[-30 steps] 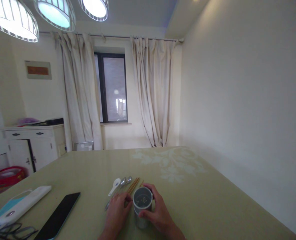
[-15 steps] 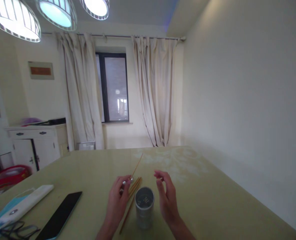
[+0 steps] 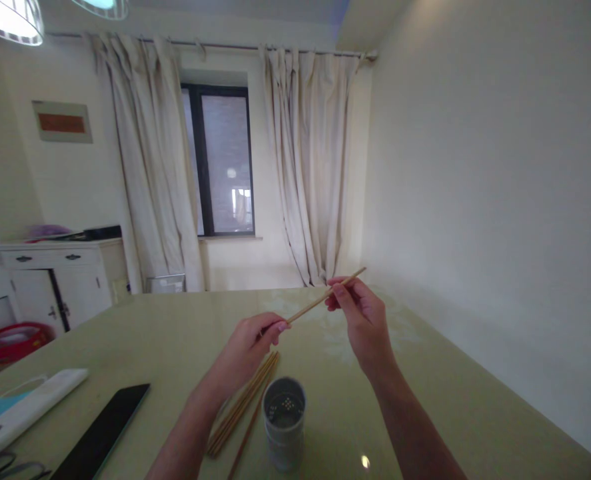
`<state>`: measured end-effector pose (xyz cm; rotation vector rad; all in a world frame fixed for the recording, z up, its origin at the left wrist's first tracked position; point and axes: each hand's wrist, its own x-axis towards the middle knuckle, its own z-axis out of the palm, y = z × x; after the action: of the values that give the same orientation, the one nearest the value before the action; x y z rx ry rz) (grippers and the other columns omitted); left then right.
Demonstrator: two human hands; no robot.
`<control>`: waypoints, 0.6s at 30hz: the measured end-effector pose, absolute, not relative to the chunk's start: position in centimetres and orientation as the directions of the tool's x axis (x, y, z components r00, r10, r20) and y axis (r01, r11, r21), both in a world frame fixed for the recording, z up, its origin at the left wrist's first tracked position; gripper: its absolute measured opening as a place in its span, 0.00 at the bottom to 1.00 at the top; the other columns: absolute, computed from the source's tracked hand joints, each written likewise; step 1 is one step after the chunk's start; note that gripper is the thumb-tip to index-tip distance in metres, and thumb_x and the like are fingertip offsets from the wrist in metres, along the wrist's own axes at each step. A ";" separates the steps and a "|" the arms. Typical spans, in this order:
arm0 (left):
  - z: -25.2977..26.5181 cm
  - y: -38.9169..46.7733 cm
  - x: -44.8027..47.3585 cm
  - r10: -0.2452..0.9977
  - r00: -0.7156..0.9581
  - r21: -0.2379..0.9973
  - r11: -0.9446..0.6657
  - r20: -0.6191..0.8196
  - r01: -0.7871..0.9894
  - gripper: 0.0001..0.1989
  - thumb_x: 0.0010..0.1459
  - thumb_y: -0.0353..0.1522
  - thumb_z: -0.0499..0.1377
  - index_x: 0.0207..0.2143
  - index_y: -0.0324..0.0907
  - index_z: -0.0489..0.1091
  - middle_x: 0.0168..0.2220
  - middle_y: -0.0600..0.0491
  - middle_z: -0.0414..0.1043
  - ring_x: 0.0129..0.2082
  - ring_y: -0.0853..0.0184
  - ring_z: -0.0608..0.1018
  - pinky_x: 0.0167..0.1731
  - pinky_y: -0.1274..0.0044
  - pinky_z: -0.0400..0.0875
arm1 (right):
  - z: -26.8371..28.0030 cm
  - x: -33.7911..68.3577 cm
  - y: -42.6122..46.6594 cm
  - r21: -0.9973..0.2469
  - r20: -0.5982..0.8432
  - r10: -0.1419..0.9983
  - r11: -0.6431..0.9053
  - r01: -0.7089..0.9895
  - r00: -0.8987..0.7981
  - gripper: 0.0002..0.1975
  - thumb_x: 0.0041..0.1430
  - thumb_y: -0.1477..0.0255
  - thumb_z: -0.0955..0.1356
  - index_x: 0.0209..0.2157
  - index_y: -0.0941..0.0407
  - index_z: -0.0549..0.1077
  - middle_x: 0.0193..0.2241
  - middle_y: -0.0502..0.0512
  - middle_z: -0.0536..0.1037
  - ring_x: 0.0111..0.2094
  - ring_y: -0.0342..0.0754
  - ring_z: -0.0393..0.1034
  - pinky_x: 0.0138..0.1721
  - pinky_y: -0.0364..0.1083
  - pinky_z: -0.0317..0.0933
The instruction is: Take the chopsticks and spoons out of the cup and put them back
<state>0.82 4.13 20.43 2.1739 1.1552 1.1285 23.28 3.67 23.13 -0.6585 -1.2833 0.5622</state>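
Note:
A light wooden chopstick (image 3: 309, 308) slants up to the right above the table, held between both hands. My left hand (image 3: 249, 343) is closed on its lower end, with the fingertips partly hidden. Near the upper end, my right hand (image 3: 365, 317) pinches it between thumb and fingers, and the tip sticks out beyond. Below the hands stands an upright grey metal cylinder (image 3: 284, 427), with small holes visible in its bottom. Several chopsticks (image 3: 242, 407) lie in a bundle beside my left forearm. One darker chopstick (image 3: 248, 433) lies between that bundle and the cylinder.
To the left on the table (image 3: 165, 347) are a black phone (image 3: 102, 430), a long white device (image 3: 30, 413), a light blue item (image 3: 0, 408) and a dark cable or frame (image 3: 5, 467). A white cabinet (image 3: 85, 287) and red basket (image 3: 15, 343) stand beyond. A wall (image 3: 500, 233) bounds the right.
Both hands have risen and moved away from the cylinder. My right hand, empty before, now grips the chopstick. Shiny metal pieces seen at my left hand are no longer visible. The view has shifted.

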 end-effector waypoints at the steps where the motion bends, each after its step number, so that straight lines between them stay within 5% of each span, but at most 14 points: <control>1: 20.1 5.0 0.4 0.839 0.342 0.666 -0.545 0.424 0.509 0.21 0.69 0.45 0.51 0.36 0.42 0.78 0.29 0.55 0.75 0.28 0.67 0.74 0.29 0.78 0.65 | 23.2 23.8 3.8 -0.720 0.678 0.700 0.694 0.011 0.222 0.14 0.66 0.59 0.71 0.41 0.56 0.79 0.30 0.53 0.79 0.31 0.47 0.73 0.35 0.46 0.69; 5: 17.2 8.1 -0.8 0.893 0.377 0.497 -0.449 0.245 0.743 0.15 0.66 0.35 0.52 0.35 0.42 0.79 0.33 0.50 0.81 0.34 0.64 0.79 0.36 0.75 0.67 | 23.6 25.3 3.8 -0.721 0.689 0.681 0.680 0.136 0.248 0.15 0.68 0.58 0.69 0.42 0.56 0.79 0.30 0.53 0.78 0.31 0.47 0.73 0.35 0.47 0.69; 9: 13.5 9.4 -0.4 0.945 0.325 0.243 -0.321 0.026 0.915 0.10 0.57 0.30 0.57 0.34 0.43 0.80 0.38 0.47 0.83 0.40 0.59 0.82 0.39 0.73 0.68 | 23.5 24.8 3.6 -0.766 0.639 0.767 0.627 0.146 0.061 0.16 0.65 0.57 0.71 0.41 0.56 0.79 0.28 0.53 0.78 0.29 0.47 0.73 0.33 0.46 0.70; 18: 10.2 9.0 0.5 0.945 0.319 0.168 -0.304 -0.072 0.938 0.14 0.57 0.36 0.59 0.43 0.42 0.78 0.45 0.35 0.81 0.45 0.44 0.83 0.43 0.60 0.74 | 20.9 21.1 4.3 -0.779 0.451 0.849 0.525 0.344 -0.275 0.06 0.61 0.70 0.73 0.30 0.55 0.76 0.24 0.49 0.81 0.27 0.46 0.76 0.31 0.43 0.65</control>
<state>0.47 8.97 10.21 2.4007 1.7338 0.0595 21.05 4.30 20.93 -0.9860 -1.8483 0.6924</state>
